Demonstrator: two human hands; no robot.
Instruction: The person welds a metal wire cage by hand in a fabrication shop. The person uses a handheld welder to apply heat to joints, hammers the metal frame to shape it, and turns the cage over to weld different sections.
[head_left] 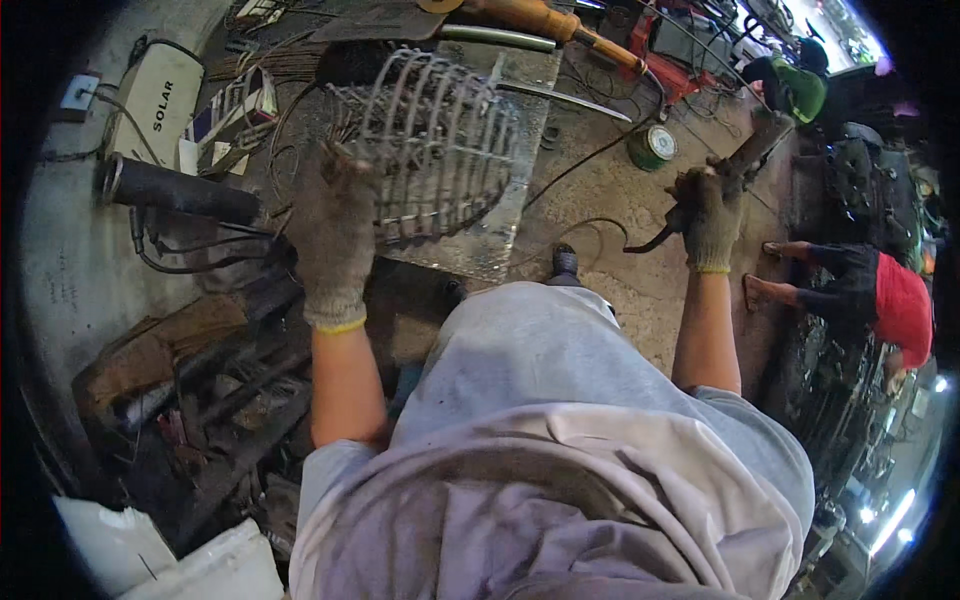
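My left hand (333,235), in a grey-brown knit glove with a yellow cuff edge, is closed at the left side of a basket-like cage of metal rods (440,150). Its fingertips are partly hidden, but they appear to grip the cage's edge. The cage rests on a worn metal tabletop (525,185). Out to the right, my right hand (712,215), gloved the same way, is wrapped round a dark hand tool (757,148) with a thick cylindrical body. A black curved piece, perhaps its cord, hangs beside that hand. The tool's exact kind is unclear.
An orange-bodied power tool (535,18) lies beyond the cage. A round green can (652,147) stands on the floor. At left are a black cylinder (185,190) and a pale box (155,105). Two people, in red (905,305) and green (800,92), are at the right.
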